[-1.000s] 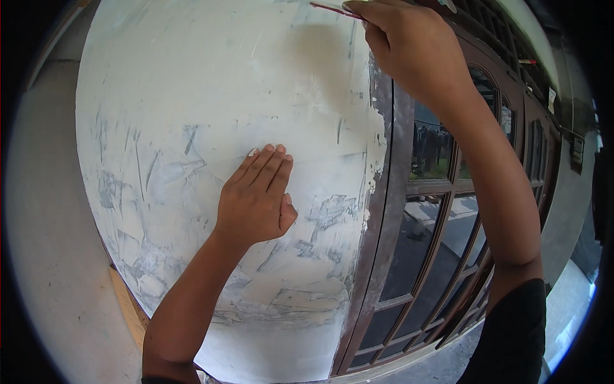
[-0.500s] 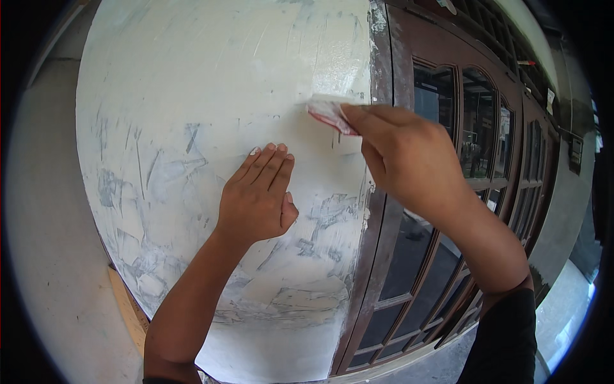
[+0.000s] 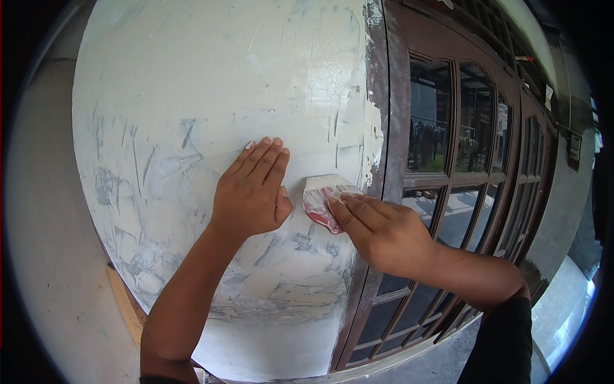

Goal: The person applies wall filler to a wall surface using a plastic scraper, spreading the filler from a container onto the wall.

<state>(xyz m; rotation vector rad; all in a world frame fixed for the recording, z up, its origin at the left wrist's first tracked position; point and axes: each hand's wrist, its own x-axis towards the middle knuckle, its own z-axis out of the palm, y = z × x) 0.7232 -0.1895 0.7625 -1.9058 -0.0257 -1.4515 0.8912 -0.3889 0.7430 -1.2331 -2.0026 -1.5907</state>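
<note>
A wall panel coated in whitish putty stands in front of me, streaked with grey patches in its middle and lower parts. My left hand lies flat against it, fingers stretched upward, holding nothing. Between the thumb and fingers of my right hand is a putty scraper, pale along its blade edge and smeared red and white on its body. The blade rests against the coated surface, just right of my left hand. My right palm hides part of the scraper.
Along the panel's right side runs a brown wooden frame with putty flecks on it. Beyond it is a brown door with glass panes. A bare grey wall is at left, with a wooden board low beside the panel.
My right hand has moved down with the scraper, from above my left hand's level to beside it. Fresh dark streaks and putty along the edge now show. My left hand stays nearly in place.
</note>
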